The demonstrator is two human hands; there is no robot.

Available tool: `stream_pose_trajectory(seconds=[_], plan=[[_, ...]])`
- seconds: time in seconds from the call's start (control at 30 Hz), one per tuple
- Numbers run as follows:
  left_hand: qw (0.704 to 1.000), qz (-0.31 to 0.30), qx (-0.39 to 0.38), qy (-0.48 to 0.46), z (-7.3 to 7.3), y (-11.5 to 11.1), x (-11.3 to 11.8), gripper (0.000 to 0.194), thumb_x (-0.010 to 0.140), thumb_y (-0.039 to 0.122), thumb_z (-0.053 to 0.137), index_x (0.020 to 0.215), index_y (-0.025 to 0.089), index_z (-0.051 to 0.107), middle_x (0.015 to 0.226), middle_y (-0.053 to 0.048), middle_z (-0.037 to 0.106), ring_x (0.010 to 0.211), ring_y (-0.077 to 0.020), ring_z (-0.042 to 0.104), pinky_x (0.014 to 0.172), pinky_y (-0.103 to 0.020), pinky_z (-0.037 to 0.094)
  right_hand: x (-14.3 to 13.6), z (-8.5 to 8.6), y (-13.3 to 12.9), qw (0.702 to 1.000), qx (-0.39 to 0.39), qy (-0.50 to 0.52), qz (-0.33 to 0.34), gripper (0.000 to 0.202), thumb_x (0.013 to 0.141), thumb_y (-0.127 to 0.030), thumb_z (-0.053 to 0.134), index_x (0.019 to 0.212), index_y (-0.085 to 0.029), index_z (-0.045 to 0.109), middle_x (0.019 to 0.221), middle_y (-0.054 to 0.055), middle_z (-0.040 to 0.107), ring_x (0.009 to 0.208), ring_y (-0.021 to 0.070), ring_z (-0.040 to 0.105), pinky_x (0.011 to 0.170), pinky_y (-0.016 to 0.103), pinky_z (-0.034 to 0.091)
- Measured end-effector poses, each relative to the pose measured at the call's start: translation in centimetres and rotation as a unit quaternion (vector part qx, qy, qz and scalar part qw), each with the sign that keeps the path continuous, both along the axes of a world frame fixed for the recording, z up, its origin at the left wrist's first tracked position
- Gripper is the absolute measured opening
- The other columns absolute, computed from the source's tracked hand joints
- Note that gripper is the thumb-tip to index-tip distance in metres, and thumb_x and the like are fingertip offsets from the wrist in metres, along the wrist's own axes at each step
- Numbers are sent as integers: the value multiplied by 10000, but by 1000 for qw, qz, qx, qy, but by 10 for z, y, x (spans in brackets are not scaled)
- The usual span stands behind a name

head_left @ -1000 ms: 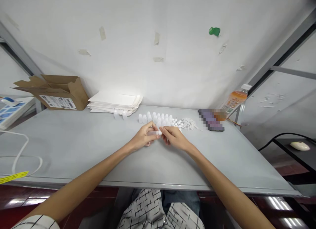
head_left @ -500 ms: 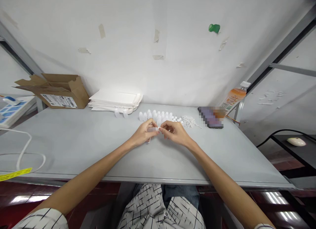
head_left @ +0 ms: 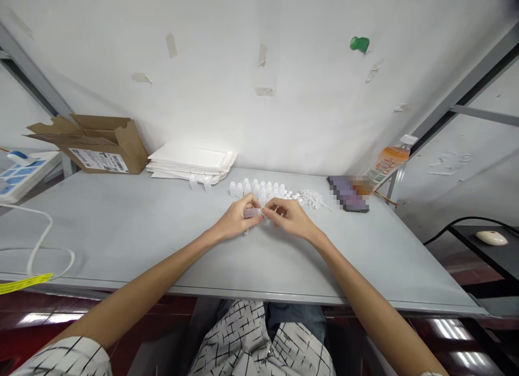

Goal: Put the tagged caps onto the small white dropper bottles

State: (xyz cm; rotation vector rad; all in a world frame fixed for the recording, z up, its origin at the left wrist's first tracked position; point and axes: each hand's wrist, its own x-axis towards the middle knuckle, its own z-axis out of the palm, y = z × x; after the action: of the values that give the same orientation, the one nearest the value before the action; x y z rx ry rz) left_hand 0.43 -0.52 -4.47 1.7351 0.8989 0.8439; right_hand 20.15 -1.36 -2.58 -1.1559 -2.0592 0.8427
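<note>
My left hand (head_left: 239, 216) is closed round a small translucent plastic bottle (head_left: 252, 213) lying on its side, with its narrow end pointing right. At that end the thumb and fingers of my right hand (head_left: 287, 216) are pinched together; any small part between them is hidden. A bit of white strip (head_left: 246, 232) hangs below my left hand. Just behind both hands stand several small translucent bottles (head_left: 247, 186) in rows. To their right are small white caps (head_left: 292, 195) and a heap of thin white strips (head_left: 312, 199).
Two small translucent pieces (head_left: 207, 183) stand before a stack of white sheets (head_left: 186, 161). An open cardboard box (head_left: 101, 149) is at the back left. A phone (head_left: 346, 193) and an orange drink bottle (head_left: 385, 162) are on the right. A white cable (head_left: 42, 238) loops at the left.
Both hands stay together over the table, and the bottle shows slightly more between the left fingers. The whole view has shifted a little.
</note>
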Motion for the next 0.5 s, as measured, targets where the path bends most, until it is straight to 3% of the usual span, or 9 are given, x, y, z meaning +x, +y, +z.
stream_pose_trajectory(seconds=[0.1,0.2,0.3,0.5], plan=[[1000,8,29,3,-1,1,-1,205,820,300,633,885,184,476,816,14,521,610,-92,484,477,-186,391,0,0,0,1000,-3,4,12,337,882,-484,616,757,-173,645,629,-2,628,545,110,549,581,245,407],[999,12,35,14,-1,1,-2,205,827,307,631,894,188,478,795,17,533,632,-106,500,519,-201,395,0,-3,1,999,-37,-3,26,488,961,-516,466,649,-167,604,562,4,593,523,116,567,573,248,416],[999,7,32,15,0,1,-1,215,833,315,631,897,193,466,772,22,533,646,-114,501,549,-210,399,0,-4,1,998,-56,6,27,554,988,-549,373,655,-165,595,633,25,631,531,123,596,558,250,431],[999,10,42,18,3,-1,0,204,814,301,635,878,191,476,770,27,524,610,-103,465,547,-208,373,1,1,0,998,-49,36,32,353,911,-504,560,803,-176,634,723,17,654,536,110,596,533,235,444]])
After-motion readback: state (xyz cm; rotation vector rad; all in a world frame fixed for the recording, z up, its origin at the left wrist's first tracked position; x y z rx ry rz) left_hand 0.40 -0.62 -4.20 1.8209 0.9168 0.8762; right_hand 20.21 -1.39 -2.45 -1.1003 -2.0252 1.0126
